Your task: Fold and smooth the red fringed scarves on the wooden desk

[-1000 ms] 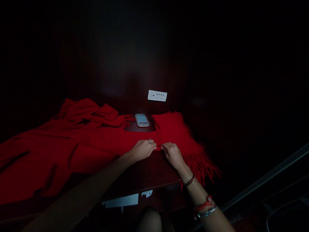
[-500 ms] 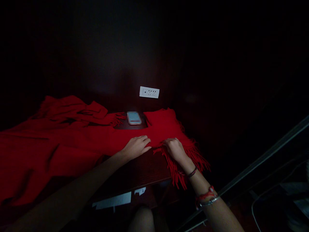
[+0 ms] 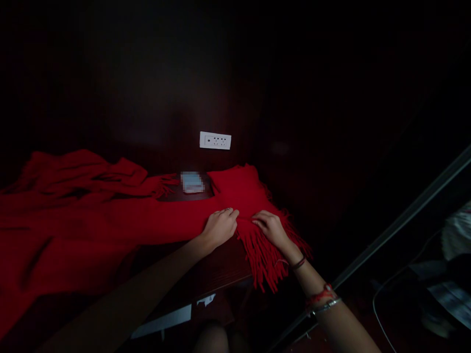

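Red fringed scarf (image 3: 241, 189) below wall socket (image 3: 215, 140), pinched by left hand (image 3: 220, 228) and touched by right hand (image 3: 273, 228), grip unclear, apparently for tautness.

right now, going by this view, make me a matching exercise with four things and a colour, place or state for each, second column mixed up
Column one
1. scarf
2. socket
3. silver bracelet
4. left hand

Column two
A. around the right forearm
B. wearing a ring
C. white, on the dark wall
D. red, with a fringe

Pairs: 1-D, 2-C, 3-A, 4-B
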Demonstrator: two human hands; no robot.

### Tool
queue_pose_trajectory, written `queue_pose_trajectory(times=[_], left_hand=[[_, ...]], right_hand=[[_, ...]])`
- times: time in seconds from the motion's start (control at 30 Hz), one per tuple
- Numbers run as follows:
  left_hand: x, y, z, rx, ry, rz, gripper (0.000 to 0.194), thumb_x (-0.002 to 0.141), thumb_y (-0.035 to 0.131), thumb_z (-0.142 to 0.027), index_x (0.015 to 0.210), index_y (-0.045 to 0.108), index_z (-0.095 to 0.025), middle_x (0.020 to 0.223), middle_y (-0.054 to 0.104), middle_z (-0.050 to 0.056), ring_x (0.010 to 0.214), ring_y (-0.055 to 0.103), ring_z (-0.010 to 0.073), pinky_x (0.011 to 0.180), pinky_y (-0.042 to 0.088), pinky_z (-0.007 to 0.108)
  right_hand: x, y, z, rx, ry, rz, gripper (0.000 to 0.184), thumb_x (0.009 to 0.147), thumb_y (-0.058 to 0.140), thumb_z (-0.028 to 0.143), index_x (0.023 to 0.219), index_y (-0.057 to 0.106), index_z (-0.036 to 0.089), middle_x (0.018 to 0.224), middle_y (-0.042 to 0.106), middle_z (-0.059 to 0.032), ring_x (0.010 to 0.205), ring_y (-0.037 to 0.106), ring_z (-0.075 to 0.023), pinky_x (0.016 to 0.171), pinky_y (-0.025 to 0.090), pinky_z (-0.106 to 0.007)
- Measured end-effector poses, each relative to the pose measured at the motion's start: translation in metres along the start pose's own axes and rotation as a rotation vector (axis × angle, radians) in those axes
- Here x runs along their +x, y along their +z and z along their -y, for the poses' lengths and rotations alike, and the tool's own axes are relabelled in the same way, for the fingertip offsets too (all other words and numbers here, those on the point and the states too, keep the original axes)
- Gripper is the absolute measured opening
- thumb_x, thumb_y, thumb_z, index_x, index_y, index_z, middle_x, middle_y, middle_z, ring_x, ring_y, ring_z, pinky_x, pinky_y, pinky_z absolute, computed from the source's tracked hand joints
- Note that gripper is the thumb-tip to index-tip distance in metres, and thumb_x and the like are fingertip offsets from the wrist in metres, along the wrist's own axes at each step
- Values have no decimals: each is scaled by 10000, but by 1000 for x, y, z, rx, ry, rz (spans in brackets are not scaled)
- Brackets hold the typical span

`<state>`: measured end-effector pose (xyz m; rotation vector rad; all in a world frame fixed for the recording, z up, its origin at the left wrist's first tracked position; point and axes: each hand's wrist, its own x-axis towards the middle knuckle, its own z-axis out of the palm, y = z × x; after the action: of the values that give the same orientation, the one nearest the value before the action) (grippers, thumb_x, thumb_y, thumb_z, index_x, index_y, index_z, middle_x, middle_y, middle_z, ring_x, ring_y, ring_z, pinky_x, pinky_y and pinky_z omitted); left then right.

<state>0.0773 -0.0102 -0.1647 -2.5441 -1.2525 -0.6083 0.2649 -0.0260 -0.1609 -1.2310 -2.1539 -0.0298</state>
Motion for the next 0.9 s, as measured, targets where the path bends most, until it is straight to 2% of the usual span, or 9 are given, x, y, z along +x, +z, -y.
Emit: queue_pose_trajectory(times=[0.1, 0.2, 0.37, 0.5, 0.63, 0.8, 0.9], left_hand=[[1, 1, -6, -3, 18, -48, 185, 814, 339, -213, 912, 488, -164, 906, 534, 72, 831, 513, 191, 707, 411, 302], [8, 1, -14, -9, 50, -94, 198, 826, 348, -283, 909, 494, -178, 906, 522, 61, 846, 496, 190, 709, 404, 296], [22, 10, -24, -63, 120, -121, 187, 835, 349, -265, 878, 509, -177, 854, 544, 36, 811, 507, 167, 707, 402, 273], [24, 18, -25, -98, 87, -124, 212, 843, 332, -274, 847, 521, -180, 800, 558, 25, 762, 521, 154, 681, 404, 258], [22, 20, -24, -108, 29, -114, 225, 847, 320, -271, 853, 528, -185, 804, 562, 28, 756, 527, 148, 676, 399, 249], [21, 18, -25, -109, 49, -104, 238, 852, 309, -272, 816, 526, -181, 776, 565, 30, 764, 528, 148, 696, 391, 252], [21, 17, -26, -70, 56, -117, 250, 854, 299, -275, 795, 519, -172, 770, 570, 35, 756, 530, 156, 690, 395, 261]], right_hand=[[-4, 5, -3, 32, 10, -58, 156, 780, 460, 162, 816, 611, 161, 805, 587, -47, 769, 527, -123, 717, 408, -234], [-4, 8, -5, 18, 18, -51, 162, 785, 454, 179, 824, 611, 161, 777, 568, -44, 744, 514, -125, 699, 403, -229], [-3, 10, -8, -13, 55, -65, 217, 816, 397, 210, 789, 604, 149, 733, 544, -48, 697, 501, -128, 668, 399, -228], [-3, 10, -8, 3, 36, -63, 223, 820, 387, 228, 815, 600, 164, 737, 547, -49, 704, 501, -135, 670, 401, -238], [-5, 8, -4, 72, 22, -147, 204, 787, 455, 245, 957, 548, 181, 838, 564, -50, 766, 508, -141, 700, 399, -243], [-6, 5, -2, 35, 21, -166, 142, 789, 451, 235, 746, 569, 170, 701, 547, -33, 666, 499, -135, 637, 389, -234], [-6, 6, -2, -10, 28, -167, 168, 803, 423, 223, 738, 567, 166, 684, 536, -35, 642, 491, -134, 613, 381, -232]])
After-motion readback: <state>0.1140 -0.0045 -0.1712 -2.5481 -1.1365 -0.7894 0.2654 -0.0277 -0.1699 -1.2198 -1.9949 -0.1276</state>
